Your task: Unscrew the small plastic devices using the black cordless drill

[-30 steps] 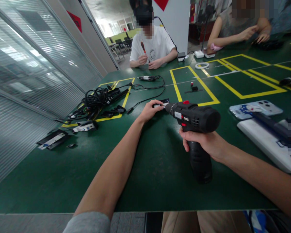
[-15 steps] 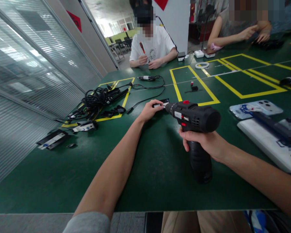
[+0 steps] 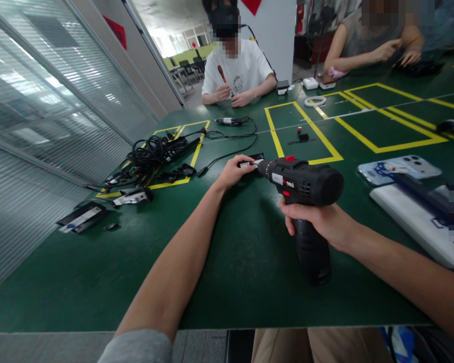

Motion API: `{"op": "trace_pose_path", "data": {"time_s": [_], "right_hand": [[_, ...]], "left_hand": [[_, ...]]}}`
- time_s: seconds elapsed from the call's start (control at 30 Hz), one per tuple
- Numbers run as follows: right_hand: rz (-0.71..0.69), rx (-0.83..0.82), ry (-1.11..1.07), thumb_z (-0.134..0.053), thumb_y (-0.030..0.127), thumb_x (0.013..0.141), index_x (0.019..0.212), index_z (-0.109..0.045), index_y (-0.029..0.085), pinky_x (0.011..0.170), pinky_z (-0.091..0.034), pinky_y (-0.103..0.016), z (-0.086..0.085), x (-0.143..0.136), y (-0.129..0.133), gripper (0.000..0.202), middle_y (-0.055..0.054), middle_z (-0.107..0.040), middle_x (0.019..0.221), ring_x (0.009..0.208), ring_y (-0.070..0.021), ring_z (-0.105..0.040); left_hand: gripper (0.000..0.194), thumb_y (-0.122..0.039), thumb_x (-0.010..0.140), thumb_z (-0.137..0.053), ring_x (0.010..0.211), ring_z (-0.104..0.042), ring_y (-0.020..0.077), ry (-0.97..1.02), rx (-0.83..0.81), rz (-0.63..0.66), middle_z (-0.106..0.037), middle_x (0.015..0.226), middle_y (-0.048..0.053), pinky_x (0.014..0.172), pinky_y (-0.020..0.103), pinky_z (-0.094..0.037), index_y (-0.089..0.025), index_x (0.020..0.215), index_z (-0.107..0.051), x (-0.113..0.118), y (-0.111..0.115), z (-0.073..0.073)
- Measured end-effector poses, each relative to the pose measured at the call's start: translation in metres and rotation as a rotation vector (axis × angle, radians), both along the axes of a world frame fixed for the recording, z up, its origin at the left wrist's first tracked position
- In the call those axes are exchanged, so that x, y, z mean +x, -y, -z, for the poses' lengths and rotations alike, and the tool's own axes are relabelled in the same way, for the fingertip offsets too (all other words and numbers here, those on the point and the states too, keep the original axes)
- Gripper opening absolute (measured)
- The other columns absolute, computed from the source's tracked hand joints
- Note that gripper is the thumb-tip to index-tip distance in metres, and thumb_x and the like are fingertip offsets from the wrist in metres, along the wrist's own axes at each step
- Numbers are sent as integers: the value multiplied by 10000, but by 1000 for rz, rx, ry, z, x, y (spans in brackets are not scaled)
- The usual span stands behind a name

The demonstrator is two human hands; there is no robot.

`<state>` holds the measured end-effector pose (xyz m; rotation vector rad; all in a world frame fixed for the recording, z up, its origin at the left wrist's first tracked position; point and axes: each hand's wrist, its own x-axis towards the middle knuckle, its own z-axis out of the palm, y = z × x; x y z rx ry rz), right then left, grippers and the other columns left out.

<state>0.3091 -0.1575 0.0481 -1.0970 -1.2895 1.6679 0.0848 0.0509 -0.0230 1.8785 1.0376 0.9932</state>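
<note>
My right hand (image 3: 318, 222) grips the handle of a black cordless drill (image 3: 306, 186) with red buttons, held level above the green table (image 3: 227, 262). Its tip points left and meets a small black part with a white label (image 3: 249, 162). My left hand (image 3: 232, 171) pinches that part and holds it down on the table, just left of a yellow-taped square.
A tangle of black cables and adapters (image 3: 155, 154) lies at the left, with flat black parts (image 3: 81, 218) nearer the edge. A phone (image 3: 399, 169) and a white case (image 3: 419, 222) lie at the right. Two other people sit at the far side; a screwdriver (image 3: 229, 121) lies near them.
</note>
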Motion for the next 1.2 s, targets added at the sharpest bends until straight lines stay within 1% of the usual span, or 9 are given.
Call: {"op": "trace_pose_path", "data": {"time_s": [0.17,0.37,0.63,0.8,0.97,1.2], "right_hand": [[19,3,17,-669,362,840,858,-639,205,672,-396,-358,-1,-1,0,161,-2,-638,588,590,-183,-558],[12,-8,16,-668,366,835,861,-639,204,657,-394,-360,-3,-1,0,166,-4,-638,584,585,-184,-554],[1,9,19,-653,358,847,839,-634,206,673,-393,-364,-1,0,-1,153,-7,-639,592,605,-189,-549],[5,0,8,-657,354,852,848,-634,209,684,-393,-365,0,1,1,147,-3,-643,591,607,-187,-555],[4,-3,3,-657,347,850,851,-634,206,671,-391,-360,0,0,0,143,-1,-643,589,598,-183,-553],[7,0,-2,-656,341,847,853,-631,203,664,-386,-351,0,-1,-1,141,2,-645,578,587,-175,-554]], "left_hand": [[371,-404,681,-767,919,-606,175,-20,-2,-6,-691,991,34,890,316,-460,-184,974,-708,0,-1,2],[391,-371,661,-777,908,-608,173,-30,-2,15,-687,988,29,873,311,-462,-184,996,-698,-2,-3,3],[361,-371,689,-763,915,-614,169,2,1,26,-689,1002,32,917,320,-457,-180,990,-701,-2,-3,4],[323,-372,705,-750,999,-612,191,1,21,9,-694,1050,41,965,334,-450,-194,971,-713,-2,-3,4],[293,-357,728,-723,998,-614,194,6,11,5,-700,1043,41,962,339,-456,-193,972,-717,-2,-4,4],[285,-351,722,-724,971,-614,192,2,-5,7,-706,1022,39,950,338,-456,-186,954,-723,-1,-2,1]]}}
